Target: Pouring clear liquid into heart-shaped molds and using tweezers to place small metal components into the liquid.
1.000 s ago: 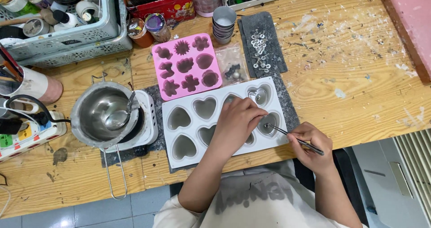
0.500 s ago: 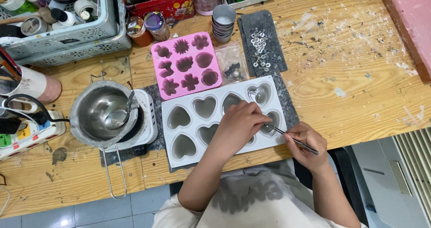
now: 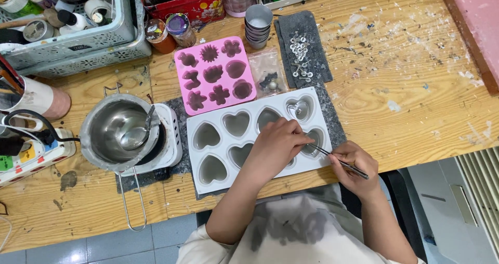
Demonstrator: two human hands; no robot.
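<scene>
Two hands over the white heart mold (image 3: 223,155) on the tabletop (image 3: 416,103): right hand (image 3: 353,165) pinches tweezers (image 3: 335,160), tips in the lower-right heart cavity; left hand (image 3: 275,147) rests curled on the mold just beside them, holding nothing I can see.

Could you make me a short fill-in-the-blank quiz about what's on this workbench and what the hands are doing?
1. The right hand holds thin metal ____ whose tips reach into a cavity of the white mould.
2. Every cavity of the white mould has the shape of a ____.
3. The left hand rests on the ____ mould.
4. The smaller mould behind it is coloured ____.

Missing words: tweezers; heart; white; pink
</scene>
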